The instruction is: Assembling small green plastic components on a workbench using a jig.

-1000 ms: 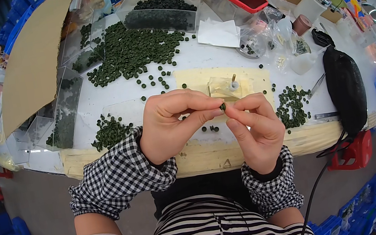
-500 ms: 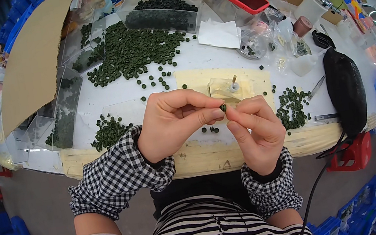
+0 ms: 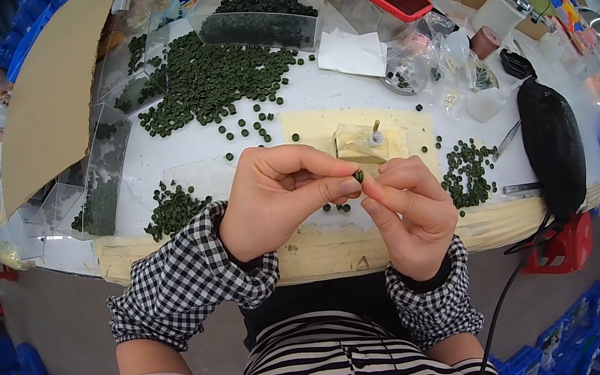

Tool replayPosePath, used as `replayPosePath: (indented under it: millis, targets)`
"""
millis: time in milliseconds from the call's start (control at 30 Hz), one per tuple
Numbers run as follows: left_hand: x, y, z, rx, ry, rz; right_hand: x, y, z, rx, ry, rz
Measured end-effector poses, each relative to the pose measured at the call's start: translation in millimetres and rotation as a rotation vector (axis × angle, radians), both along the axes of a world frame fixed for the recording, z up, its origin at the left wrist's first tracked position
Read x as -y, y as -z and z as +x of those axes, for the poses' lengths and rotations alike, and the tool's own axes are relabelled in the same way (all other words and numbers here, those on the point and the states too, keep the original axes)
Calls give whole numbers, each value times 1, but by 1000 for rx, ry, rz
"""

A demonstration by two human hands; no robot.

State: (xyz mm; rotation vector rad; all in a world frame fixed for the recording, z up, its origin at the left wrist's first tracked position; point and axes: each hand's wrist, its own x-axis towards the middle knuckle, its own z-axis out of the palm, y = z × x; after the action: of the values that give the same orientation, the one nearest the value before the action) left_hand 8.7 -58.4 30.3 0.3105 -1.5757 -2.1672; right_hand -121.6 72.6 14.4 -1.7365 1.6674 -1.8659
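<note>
- One small dark green disc (image 3: 359, 176) sat between the fingertips, above the near part of the white table (image 3: 315, 83).
- The left hand (image 3: 260, 209) pinched it with thumb and pointing finger.
- The right hand (image 3: 416, 216) had its pointing finger against the other side, thumb curled lower; I couldn't tell whether it gripped too.
- I guessed the step was working on this one disc by touch. Fingers hid most of it, so I couldn't tell if it was one part or two.
- The next move, I thought, called for a light, steady pinch, because something so tiny could slip and roll off.
- Just behind the hands was a tape-covered block (image 3: 353, 149) with a thin peg (image 3: 376, 128), touching nobody.
- More green bits lay in a big heap (image 3: 201, 81), a left pile (image 3: 174, 211) and a right pile (image 3: 468, 175).
</note>
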Motion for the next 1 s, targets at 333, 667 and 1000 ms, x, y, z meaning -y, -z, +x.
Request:
replayPosePath:
  millis: [333, 667, 1000]
  targets:
    - [0, -2, -1, 17, 9, -14, -1, 2, 0, 4, 11, 5]
    - [1, -11, -5, 166, 123, -822, -14, 3, -3, 161, 287, -51]
    - [-7, 7, -5, 92, 106, -1282, -13, 5, -4, 301, 349, -140]
